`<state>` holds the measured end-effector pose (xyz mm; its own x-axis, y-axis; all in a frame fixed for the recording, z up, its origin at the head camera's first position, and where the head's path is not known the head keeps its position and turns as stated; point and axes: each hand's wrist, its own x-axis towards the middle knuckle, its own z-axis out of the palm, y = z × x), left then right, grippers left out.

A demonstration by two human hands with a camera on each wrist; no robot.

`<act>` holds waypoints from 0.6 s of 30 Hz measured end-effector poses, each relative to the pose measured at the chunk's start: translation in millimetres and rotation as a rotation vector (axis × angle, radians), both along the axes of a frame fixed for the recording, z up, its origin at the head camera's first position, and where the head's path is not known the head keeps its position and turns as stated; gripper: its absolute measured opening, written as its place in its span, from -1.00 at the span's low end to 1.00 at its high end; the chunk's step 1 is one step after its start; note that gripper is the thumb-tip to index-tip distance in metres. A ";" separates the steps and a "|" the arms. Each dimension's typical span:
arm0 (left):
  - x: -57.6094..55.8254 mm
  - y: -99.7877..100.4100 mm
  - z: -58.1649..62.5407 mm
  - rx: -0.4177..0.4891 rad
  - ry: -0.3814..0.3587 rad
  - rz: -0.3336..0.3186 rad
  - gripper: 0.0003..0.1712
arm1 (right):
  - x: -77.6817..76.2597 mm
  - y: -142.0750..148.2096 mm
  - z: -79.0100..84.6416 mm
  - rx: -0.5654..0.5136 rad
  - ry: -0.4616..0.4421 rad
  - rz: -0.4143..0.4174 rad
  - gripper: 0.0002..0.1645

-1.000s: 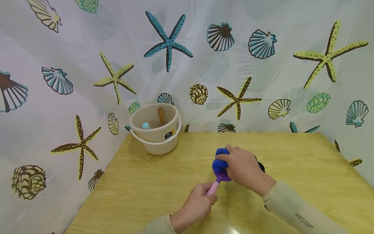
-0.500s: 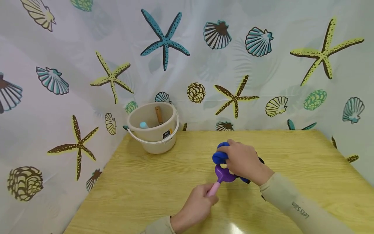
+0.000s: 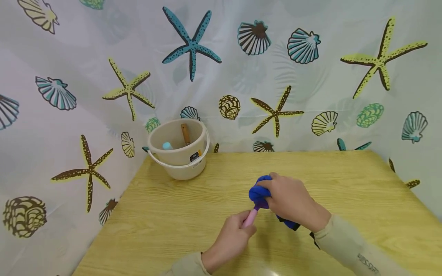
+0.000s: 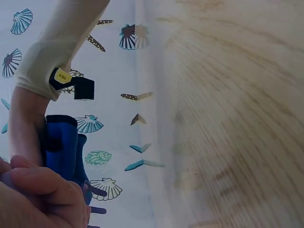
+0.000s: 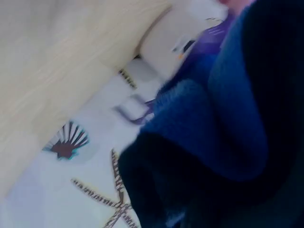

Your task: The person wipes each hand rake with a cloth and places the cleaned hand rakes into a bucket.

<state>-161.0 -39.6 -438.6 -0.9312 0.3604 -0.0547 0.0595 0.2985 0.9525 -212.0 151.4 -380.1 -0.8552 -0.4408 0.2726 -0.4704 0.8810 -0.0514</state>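
Observation:
My left hand (image 3: 229, 235) grips the pink handle of a pasta server (image 3: 249, 219), whose purple head points away from me above the table. Around that head my right hand (image 3: 293, 199) holds a bunched blue cloth (image 3: 258, 191) with black edging, fingers pressing it on. Cloth and fingers hide most of the head. Purple tines (image 4: 99, 210) stick out past the cloth in the left wrist view. In the right wrist view the folded cloth (image 5: 190, 114) fills much of the picture, with some purple (image 5: 209, 42) showing beside it.
A beige bucket (image 3: 179, 163) with its white handle down stands at the table's back left. Inside it are a wooden-handled thing (image 3: 185, 133) and something with a light blue end (image 3: 167, 146). A shell-and-starfish curtain (image 3: 207, 76) hangs behind the wooden table (image 3: 165, 214).
Half a second ago the cloth was at the head's far edge, leaving a hole and much purple uncovered. Now it covers most of the head again. The left hand keeps its grip on the handle.

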 end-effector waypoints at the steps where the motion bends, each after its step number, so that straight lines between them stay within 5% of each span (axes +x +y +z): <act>1: 0.9 0.1 0.1 -0.005 0.010 0.003 -0.65 | -3.7 1.2 0.1 0.001 0.003 -0.016 -0.59; 5: 5.5 0.1 2.0 -0.013 0.027 0.009 -0.69 | -24.6 11.9 3.0 -0.039 -0.092 -0.081 -0.63; 13: 11.2 -0.5 3.2 -0.027 0.036 -0.010 -0.77 | -68.3 44.1 6.7 -0.303 -0.630 -0.027 -0.71; 18: 13.4 -0.7 4.6 -0.028 0.033 -0.023 -0.79 | -82.9 57.4 -1.0 -0.429 -0.835 -0.002 -0.86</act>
<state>-147.6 -40.2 -434.0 -0.9241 0.3805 -0.0342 0.0983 0.3233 0.9412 -294.9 208.8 -381.1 -0.8477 -0.4433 -0.2914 -0.1331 0.7094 -0.6921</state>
